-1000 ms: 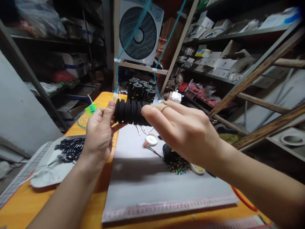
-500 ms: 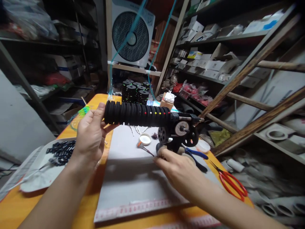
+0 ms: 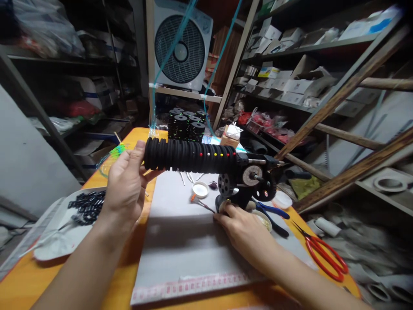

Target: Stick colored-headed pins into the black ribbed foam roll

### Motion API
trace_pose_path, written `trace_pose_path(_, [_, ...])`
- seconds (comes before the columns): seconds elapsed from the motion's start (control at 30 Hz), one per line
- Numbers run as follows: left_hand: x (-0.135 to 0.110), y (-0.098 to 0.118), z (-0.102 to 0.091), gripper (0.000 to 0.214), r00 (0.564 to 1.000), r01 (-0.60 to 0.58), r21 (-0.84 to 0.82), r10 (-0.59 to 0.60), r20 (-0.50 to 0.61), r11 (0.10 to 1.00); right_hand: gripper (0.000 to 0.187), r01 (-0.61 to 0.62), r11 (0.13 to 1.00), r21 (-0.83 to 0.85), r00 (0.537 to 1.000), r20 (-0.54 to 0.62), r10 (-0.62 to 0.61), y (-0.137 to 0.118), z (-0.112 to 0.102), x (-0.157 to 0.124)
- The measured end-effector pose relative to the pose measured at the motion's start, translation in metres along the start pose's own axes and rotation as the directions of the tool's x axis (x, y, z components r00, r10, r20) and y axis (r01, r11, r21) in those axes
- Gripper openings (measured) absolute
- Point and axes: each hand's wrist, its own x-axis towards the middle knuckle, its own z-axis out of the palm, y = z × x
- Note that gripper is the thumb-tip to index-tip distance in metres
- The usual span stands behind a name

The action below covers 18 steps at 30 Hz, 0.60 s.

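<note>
A long black ribbed roller, like a row of foam rings, runs sideways across the middle. Several red, white and yellow pin heads dot its right half. My left hand is closed on the roller's left end, thumb on the near side. At the other end, the roller meets a black geared mechanism with a round dial. Under the gears, my right hand has its fingers curled at a dark part of the mechanism's base, partly hidden. Just left of those fingers lies a thin tool with an orange tip.
A grey board with a ruler strip covers the orange table. A tray of small black pieces sits left. Pliers and red-handled scissors lie right. Behind are a white cup, black spools and a fan.
The whole view has shifted slightly, so everything appears a little further right. Both hands keep the same places on the roller and the mechanism.
</note>
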Motion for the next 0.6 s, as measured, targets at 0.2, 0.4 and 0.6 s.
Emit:
trace_pose_path(0.2, [-0.002, -0.001, 0.000, 0.052, 1.000, 0.013, -0.001, -0.013, 0.003, 1.000, 0.043, 0.141, 0.990, 0.014, 0.976, -0.170, -0.137, 0.004, 0.017, 0.003])
trace_pose_path(0.4, [-0.003, 0.001, 0.003, 0.067, 1.000, 0.006, 0.020, -0.006, 0.011, 1.000, 0.010, 0.650, 0.759, 0.007, 0.434, -0.824, -0.364, -0.012, -0.031, -0.012])
trace_pose_path(0.6, [-0.003, 0.002, 0.003, 0.067, 1.000, 0.030, -0.010, -0.030, 0.004, 1.000, 0.007, 0.710, 0.704, -0.004, 0.239, -0.939, -0.247, -0.025, -0.114, 0.003])
